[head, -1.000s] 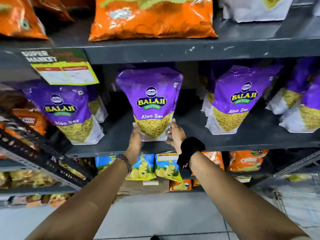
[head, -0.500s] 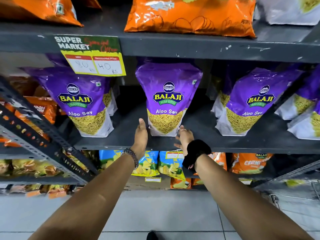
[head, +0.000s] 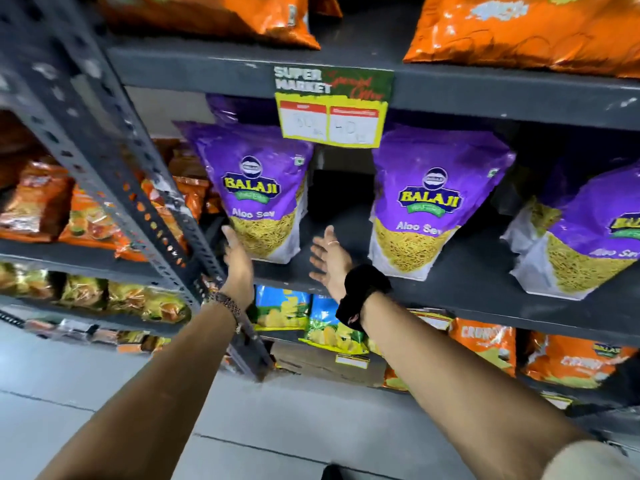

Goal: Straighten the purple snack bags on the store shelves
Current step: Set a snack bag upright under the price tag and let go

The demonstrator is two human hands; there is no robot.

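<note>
Purple bag (head: 258,192) between spread hands (head: 239,261).

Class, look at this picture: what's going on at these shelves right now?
A person is tidying purple snack bags on a grey shop shelf. The left hand touches the lower left edge of the leftmost purple bag, which stands upright. The right hand is open, empty, between that bag and the next purple bag.

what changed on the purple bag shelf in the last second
Both hands left the middle purple bag and shifted left: the left hand now touches the leftmost purple bag, the right hand hangs open between the two. The bags stayed upright.
</note>
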